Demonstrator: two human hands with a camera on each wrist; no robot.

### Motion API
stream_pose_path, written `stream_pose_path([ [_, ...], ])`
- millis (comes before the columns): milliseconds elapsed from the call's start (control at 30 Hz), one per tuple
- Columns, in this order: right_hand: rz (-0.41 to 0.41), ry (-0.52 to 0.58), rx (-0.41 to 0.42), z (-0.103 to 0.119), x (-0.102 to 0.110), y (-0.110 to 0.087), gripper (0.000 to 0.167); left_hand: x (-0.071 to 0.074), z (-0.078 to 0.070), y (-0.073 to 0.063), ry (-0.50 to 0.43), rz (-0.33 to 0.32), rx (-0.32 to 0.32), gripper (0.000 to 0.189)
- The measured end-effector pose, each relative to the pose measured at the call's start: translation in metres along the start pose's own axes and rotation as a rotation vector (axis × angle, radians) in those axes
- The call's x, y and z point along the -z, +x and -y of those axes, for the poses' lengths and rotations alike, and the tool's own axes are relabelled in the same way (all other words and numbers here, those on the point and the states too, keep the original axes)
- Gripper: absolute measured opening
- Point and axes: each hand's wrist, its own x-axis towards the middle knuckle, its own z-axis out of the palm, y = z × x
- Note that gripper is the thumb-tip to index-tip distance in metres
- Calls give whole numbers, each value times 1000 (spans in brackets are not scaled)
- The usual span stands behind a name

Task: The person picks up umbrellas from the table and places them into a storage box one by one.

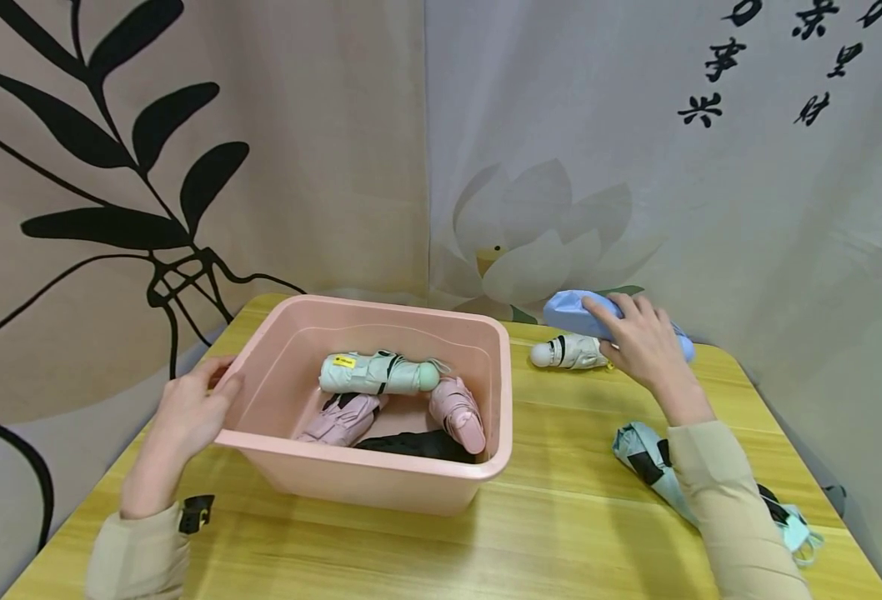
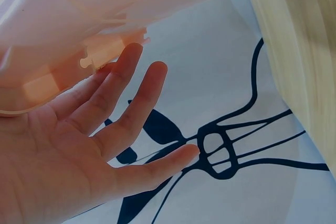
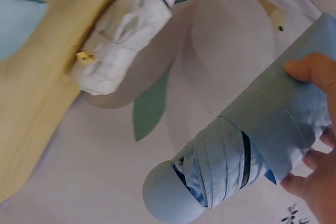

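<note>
My right hand (image 1: 647, 346) grips a blue folded umbrella (image 3: 273, 108) in its sleeve, held up over the far right of the table. The umbrella's rounded end and pleated cloth stick out of the sleeve in the right wrist view. Close below it lies a white folded umbrella (image 1: 572, 352). My left hand (image 1: 193, 408) holds the left rim of a pink plastic bin (image 1: 381, 483), its thumb over the rim and its other fingers loosely spread outside. Inside the bin lie a mint umbrella (image 1: 373, 373), two pink umbrellas (image 1: 458, 412) and a black item (image 1: 418, 446).
A light teal folded umbrella (image 1: 658, 475) with black bands lies at the right of the wooden table (image 1: 561, 517), partly behind my right sleeve. A printed curtain (image 1: 351, 150) hangs behind the table's far edge.
</note>
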Motion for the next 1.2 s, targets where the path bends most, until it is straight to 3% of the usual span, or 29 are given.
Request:
stream_pose_path([
  [567,-175,-43,131,32,31,30,59,0,-1,0,-1,0,-4,54],
  [1200,-193,-68,251,85,53,67,60,-1,-1,0,-1,-4,9,54],
])
